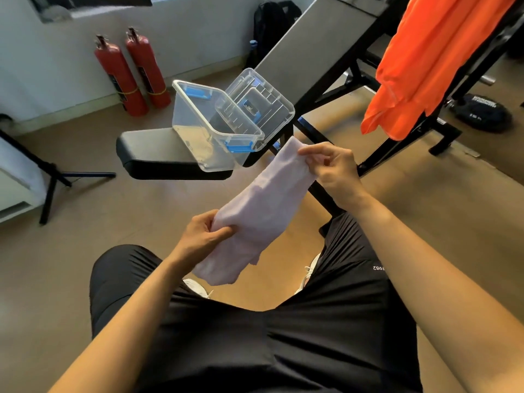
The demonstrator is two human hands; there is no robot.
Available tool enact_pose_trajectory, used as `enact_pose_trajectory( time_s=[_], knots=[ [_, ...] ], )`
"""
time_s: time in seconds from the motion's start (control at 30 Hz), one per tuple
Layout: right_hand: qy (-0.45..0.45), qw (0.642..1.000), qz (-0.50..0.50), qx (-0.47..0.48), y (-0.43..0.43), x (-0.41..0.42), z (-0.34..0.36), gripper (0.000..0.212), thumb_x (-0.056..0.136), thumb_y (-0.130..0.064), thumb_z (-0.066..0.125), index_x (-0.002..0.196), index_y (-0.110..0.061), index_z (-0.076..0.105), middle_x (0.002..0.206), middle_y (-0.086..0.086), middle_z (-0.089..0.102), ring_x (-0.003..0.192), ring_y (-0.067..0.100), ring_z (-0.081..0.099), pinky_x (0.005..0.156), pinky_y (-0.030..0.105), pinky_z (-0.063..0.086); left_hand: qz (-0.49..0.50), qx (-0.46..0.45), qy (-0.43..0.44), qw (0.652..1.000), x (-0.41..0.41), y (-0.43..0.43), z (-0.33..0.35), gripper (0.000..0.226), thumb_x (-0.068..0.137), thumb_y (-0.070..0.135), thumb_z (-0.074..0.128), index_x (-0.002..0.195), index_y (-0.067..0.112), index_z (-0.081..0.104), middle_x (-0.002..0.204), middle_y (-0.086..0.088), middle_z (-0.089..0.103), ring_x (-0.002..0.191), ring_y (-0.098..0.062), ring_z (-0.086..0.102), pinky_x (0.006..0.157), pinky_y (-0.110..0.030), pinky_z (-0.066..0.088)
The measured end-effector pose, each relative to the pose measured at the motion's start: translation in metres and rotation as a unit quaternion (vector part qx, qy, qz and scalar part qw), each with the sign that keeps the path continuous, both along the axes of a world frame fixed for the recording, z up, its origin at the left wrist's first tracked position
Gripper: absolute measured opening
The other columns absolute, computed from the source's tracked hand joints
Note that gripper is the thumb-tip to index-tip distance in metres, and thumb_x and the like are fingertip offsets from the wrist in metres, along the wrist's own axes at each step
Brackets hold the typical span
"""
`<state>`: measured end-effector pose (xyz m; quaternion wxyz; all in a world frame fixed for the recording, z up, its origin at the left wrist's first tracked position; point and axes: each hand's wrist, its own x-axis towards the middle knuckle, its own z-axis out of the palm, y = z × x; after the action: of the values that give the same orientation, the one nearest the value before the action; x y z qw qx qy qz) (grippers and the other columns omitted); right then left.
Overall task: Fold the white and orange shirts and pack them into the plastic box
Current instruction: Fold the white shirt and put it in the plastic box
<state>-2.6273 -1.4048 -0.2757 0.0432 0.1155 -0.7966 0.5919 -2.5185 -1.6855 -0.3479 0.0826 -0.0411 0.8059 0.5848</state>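
Nearest to me is my lap in black shorts (283,336), with my forearms reaching out over it; my left hand (204,236) grips the white shirt (261,205) at its lower part, thumb curled over the top of the cloth and fingers tucked beneath; the shirt is folded into a long narrow band, held in the air above my knees and slanting up and away to the right, with its loose end drooping below my left hand; my right hand (331,165) holds the upper end, thumb and forefinger pinching the top edge while the other fingers curl loosely behind.

Just beyond the shirt's top end stands the plastic box (204,129), clear with blue clasps, sitting on the right end of the black bench seat (147,148), its near corner jutting past the seat's front edge; its clear lid (255,106) rests tilted against the box's far right rim.

Behind rises the bench's grey backrest (317,43); to the right, the orange shirt (425,61) hangs draped over a black frame, well apart from the box; two red fire extinguishers (120,78) stand against the far wall on the left.
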Motion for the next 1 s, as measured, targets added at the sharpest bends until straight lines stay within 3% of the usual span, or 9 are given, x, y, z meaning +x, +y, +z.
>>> enact_pose_trajectory(
  time_s=[0.13, 0.2, 0.33, 0.43, 0.53, 0.63, 0.73, 0.8, 1.0],
  knots=[
    [0.016, 0.991, 0.130, -0.018, -0.018, 0.007, 0.028, 0.023, 0.094, 0.008, 0.059, 0.105, -0.002, 0.076, 0.109, 0.021, 0.066, 0.099, 0.017, 0.062, 0.084, 0.030, 0.052, 0.010, -0.013, -0.049, 0.999, -0.006, -0.006, -0.022, 0.040, 0.071, 0.045, 0.081, 0.090, 0.011, 0.072, 0.086, -0.015, 0.073, 0.078, -0.018, 0.062, 0.071, -0.035, 0.048],
    [0.005, 0.982, 0.186, -0.025, -0.026, 0.010, 0.037, 0.022, 0.093, 0.010, 0.060, 0.106, 0.001, 0.075, 0.105, 0.017, 0.068, 0.101, 0.015, 0.062, 0.087, 0.028, 0.052, 0.023, 0.038, -0.049, 0.998, -0.011, 0.002, -0.022, 0.035, 0.076, 0.029, 0.087, 0.099, 0.010, 0.071, 0.098, -0.018, 0.075, 0.093, -0.027, 0.070, 0.082, -0.036, 0.054],
    [-0.024, 0.970, 0.243, -0.013, -0.030, 0.008, 0.051, 0.023, 0.093, 0.010, 0.059, 0.110, 0.001, 0.073, 0.098, 0.001, 0.072, 0.098, 0.006, 0.065, 0.085, 0.018, 0.049, 0.035, 0.055, 0.051, 0.997, -0.022, 0.025, -0.001, 0.073, 0.065, 0.051, 0.089, 0.128, 0.029, 0.061, 0.130, 0.002, 0.068, 0.122, -0.016, 0.063, 0.102, -0.032, 0.050],
    [-0.042, 0.966, 0.252, -0.025, -0.024, 0.003, 0.059, 0.023, 0.094, 0.011, 0.058, 0.112, 0.003, 0.071, 0.096, -0.001, 0.073, 0.096, 0.007, 0.066, 0.081, 0.017, 0.051, -0.005, 0.041, 0.114, 0.993, -0.034, 0.041, 0.020, 0.089, 0.067, 0.048, 0.089, 0.144, 0.037, 0.046, 0.146, 0.010, 0.055, 0.134, -0.011, 0.053, 0.106, -0.030, 0.046],
    [-0.067, 0.961, 0.258, -0.070, -0.018, 0.001, 0.065, 0.023, 0.095, 0.010, 0.056, 0.111, 0.002, 0.069, 0.099, 0.003, 0.073, 0.098, 0.015, 0.066, 0.083, 0.022, 0.054, -0.060, 0.093, 0.105, 0.988, -0.045, 0.061, 0.039, 0.087, 0.069, 0.031, 0.092, 0.143, 0.034, 0.045, 0.138, 0.006, 0.059, 0.125, -0.013, 0.058, 0.095, -0.032, 0.057],
    [-0.073, 0.969, 0.208, -0.111, -0.017, -0.001, 0.068, 0.021, 0.095, 0.008, 0.056, 0.107, -0.002, 0.071, 0.094, 0.000, 0.072, 0.090, 0.016, 0.064, 0.076, 0.024, 0.055, -0.034, 0.084, 0.075, 0.993, -0.051, 0.079, 0.043, 0.070, 0.062, 0.034, 0.093, 0.123, 0.027, 0.060, 0.114, -0.003, 0.070, 0.107, -0.025, 0.067, 0.086, -0.050, 0.061],
    [-0.036, 0.990, 0.093, -0.100, -0.015, -0.008, 0.064, 0.022, 0.096, 0.008, 0.056, 0.106, -0.003, 0.072, 0.094, -0.002, 0.071, 0.085, 0.008, 0.063, 0.069, 0.020, 0.052, 0.012, 0.069, 0.076, 0.995, -0.041, 0.085, 0.039, 0.049, 0.072, 0.023, 0.091, 0.110, 0.034, 0.062, 0.104, 0.004, 0.071, 0.095, -0.017, 0.068, 0.075, -0.032, 0.060],
    [-0.024, 0.995, 0.028, -0.088, -0.013, -0.015, 0.056, 0.022, 0.096, 0.007, 0.055, 0.106, -0.002, 0.073, 0.097, 0.001, 0.071, 0.090, 0.008, 0.064, 0.077, 0.024, 0.052, 0.013, 0.070, 0.085, 0.994, -0.030, 0.081, 0.032, 0.051, 0.075, 0.019, 0.088, 0.117, 0.029, 0.061, 0.103, 0.003, 0.070, 0.090, -0.013, 0.068, 0.068, -0.020, 0.056],
    [-0.064, 0.992, -0.079, -0.072, -0.011, -0.026, 0.026, 0.019, 0.097, 0.003, 0.057, 0.106, 0.000, 0.074, 0.089, 0.002, 0.071, 0.073, -0.001, 0.068, 0.068, 0.015, 0.054, -0.010, 0.050, 0.101, 0.994, 0.005, 0.067, 0.018, 0.079, 0.074, 0.026, 0.085, 0.143, 0.028, 0.046, 0.118, -0.002, 0.066, 0.102, -0.015, 0.069, 0.076, -0.028, 0.062]
  ],
)
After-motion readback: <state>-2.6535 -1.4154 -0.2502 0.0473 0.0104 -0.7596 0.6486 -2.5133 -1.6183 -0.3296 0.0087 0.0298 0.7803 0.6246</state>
